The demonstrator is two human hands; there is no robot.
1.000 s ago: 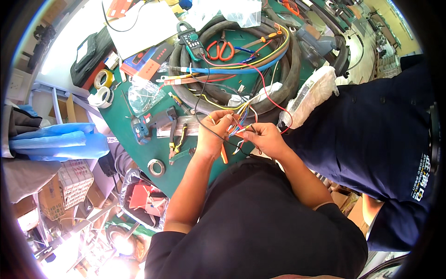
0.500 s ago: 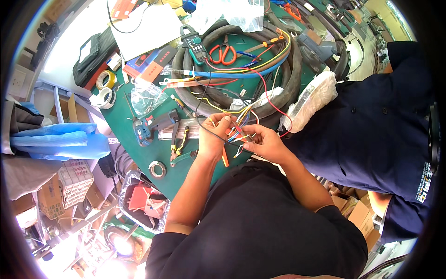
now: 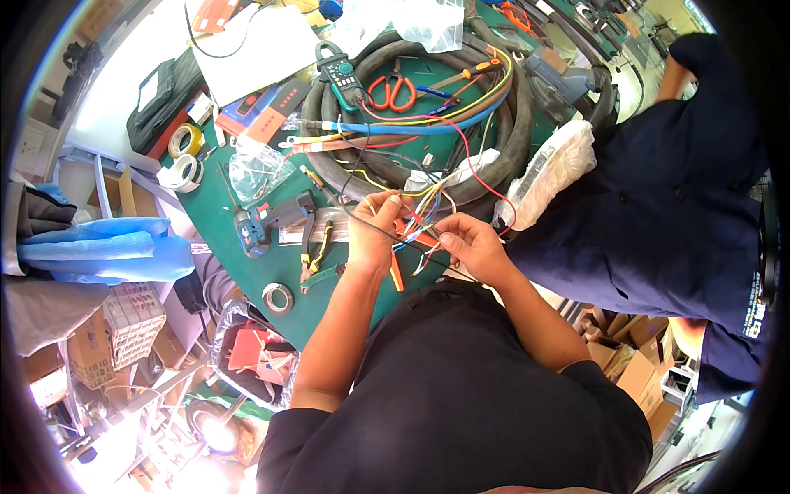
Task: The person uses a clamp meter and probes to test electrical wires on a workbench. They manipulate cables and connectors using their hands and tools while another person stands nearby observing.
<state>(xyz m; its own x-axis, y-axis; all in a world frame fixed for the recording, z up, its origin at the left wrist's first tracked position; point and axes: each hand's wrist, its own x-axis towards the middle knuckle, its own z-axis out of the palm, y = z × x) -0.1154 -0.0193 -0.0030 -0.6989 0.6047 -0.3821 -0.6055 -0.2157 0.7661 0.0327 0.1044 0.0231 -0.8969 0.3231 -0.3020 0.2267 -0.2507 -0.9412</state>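
Note:
My left hand (image 3: 375,232) is closed in a pinch at the near side of the cable coil, on thin coloured wires (image 3: 421,229). Facing it, my right hand (image 3: 476,249) pinches among the same wires; the exact strands are too small to tell. These wires fan out from the end of a thick black cable (image 3: 520,148) coiled on the green table. A clamp meter (image 3: 341,81) lies on the coil's far left. Its red lead (image 3: 471,154) loops round to my right hand, and a black lead (image 3: 360,218) crosses my left hand. The probe tips are hard to make out.
Red-handled scissors (image 3: 392,92) lie inside the coil. Left of my hands are a cordless drill (image 3: 257,226), yellow-black pliers (image 3: 314,251) and tape rolls (image 3: 278,298). A person in dark clothing (image 3: 642,214) stands close on the right, beside a plastic-wrapped bundle (image 3: 550,174).
My hands stay at the wires, with the right fingers shifted slightly. The person on the right has moved, and a forearm now shows at the upper right.

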